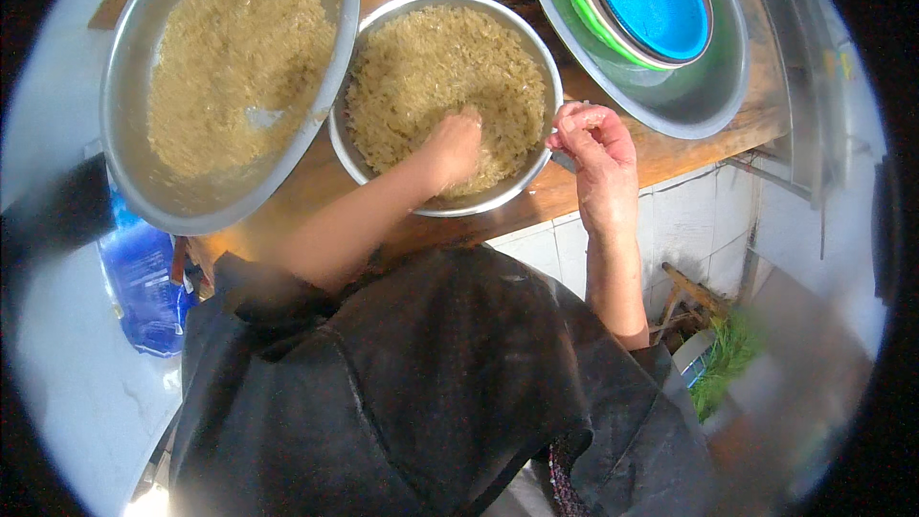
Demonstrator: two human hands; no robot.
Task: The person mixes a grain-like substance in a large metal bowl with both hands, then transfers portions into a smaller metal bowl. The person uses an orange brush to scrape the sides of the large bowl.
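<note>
Shredded pale food fills a round metal basin (555, 72) on the wooden table. My left hand (457, 148) is down in the shreds (423, 50); its fingertips are partly buried, so whether they grip any is hidden. At the basin's right rim is my right hand (594, 140), fingers bent and thumb close to the fingertips, with small wet bits on the skin. Whether it pinches the rim or something small cannot be told. A larger oval-looking metal basin (118, 122) to the left holds more of the same pale shreds (230, 64), with a bare patch of metal showing.
Another metal basin (725, 111) at the upper right holds nested bowls, with a blue plastic basket (650, 0) innermost. The table's front edge (689, 161) runs before me. A blue plastic bag (147, 287) is at the lower left, and green leafy plants (725, 366) lie low on the right.
</note>
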